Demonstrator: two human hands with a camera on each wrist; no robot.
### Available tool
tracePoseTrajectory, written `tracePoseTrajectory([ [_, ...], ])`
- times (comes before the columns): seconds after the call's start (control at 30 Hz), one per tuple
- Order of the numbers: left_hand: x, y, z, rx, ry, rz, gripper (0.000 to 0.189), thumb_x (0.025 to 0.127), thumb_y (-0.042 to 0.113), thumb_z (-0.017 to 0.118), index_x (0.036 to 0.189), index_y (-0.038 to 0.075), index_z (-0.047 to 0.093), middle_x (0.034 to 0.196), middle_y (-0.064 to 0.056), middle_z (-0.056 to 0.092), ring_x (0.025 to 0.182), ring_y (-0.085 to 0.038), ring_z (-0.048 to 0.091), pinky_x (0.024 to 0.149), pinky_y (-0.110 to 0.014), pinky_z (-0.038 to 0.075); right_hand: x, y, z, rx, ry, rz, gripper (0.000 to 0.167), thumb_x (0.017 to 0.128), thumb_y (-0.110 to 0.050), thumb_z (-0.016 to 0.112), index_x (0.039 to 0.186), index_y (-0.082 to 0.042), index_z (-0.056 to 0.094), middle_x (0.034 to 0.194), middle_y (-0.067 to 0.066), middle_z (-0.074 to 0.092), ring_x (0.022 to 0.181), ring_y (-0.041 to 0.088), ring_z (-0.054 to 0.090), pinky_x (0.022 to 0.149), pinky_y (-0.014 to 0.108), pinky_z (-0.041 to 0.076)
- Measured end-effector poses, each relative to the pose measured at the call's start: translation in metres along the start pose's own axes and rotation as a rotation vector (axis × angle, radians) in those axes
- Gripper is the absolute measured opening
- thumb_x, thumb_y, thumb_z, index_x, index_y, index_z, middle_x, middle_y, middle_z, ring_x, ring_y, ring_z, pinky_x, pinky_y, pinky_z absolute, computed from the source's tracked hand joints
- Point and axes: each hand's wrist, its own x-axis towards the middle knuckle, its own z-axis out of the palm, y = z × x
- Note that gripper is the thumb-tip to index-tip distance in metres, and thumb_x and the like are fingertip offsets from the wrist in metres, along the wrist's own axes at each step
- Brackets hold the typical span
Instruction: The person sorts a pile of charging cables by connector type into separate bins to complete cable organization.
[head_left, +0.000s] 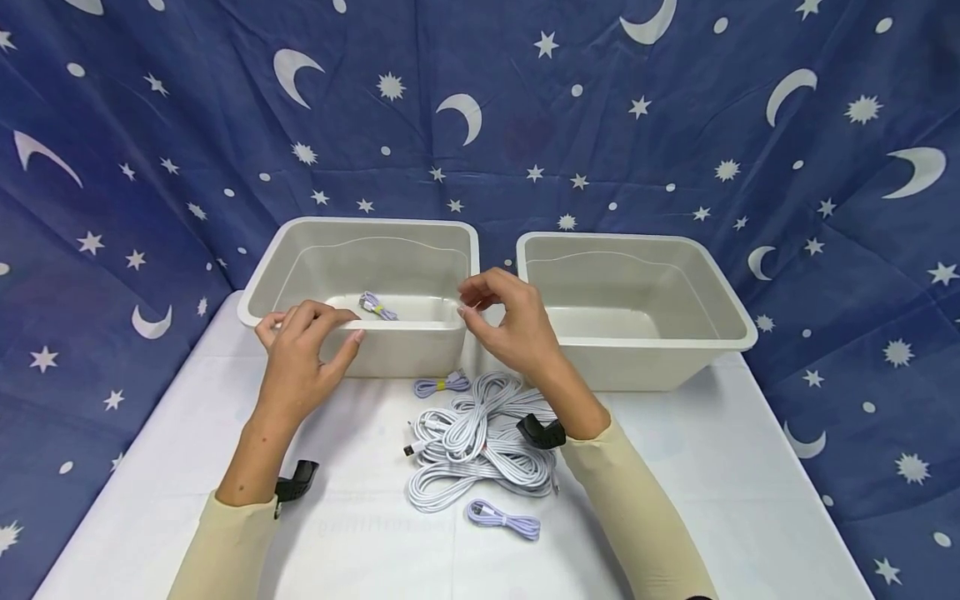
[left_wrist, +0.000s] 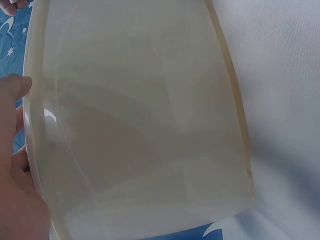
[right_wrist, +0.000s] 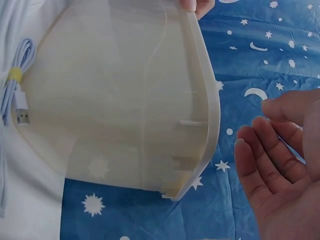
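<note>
There was the left hand (head_left: pixel 300 358), hooked on the front rim of the left bin (head_left: pixel 405 326), fingers over the edge and thumb against the outer side! And the right hand (head_left: pixel 517 321)? Half open, fingers bent, thumb apart from them, nothing in its grasp, hovering right by that bin's near right corner. Inside the left bin, on its floor, lay one lilac cable (head_left: pixel 378 307) with a yellow tie. A second lilac cable (head_left: pixel 441 383), also yellow-tied, sat on the table (head_left: pixel 360 533) just before that bin. Below the right hand sprawled the white cables (head_left: pixel 465 433), a big looped heap, and nearest the person a white-tied cable (head_left: pixel 517 524). The right bin (head_left: pixel 645 342) stood alongside, patterned curtain (head_left: pixel 510 167) behind.
</note>
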Motion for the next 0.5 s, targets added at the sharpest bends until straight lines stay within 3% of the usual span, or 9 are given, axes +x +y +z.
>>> tracePoseTrajectory([
  [0.5,0.000,-0.002,0.000,-0.008,0.004,0.005,0.021,0.092,0.020,0.081,0.111,0.011,0.077,0.102,-0.010,0.064,0.099,-0.034,0.061,0.104,-0.066,0.020,-0.026,0.002,-0.004,-0.060,-0.087,-0.064,0.012,0.091,0.001,0.074,0.103,-0.001,0.075,0.097,0.004,0.073,0.085,0.016,0.068,0.078,0.035,0.060],
])
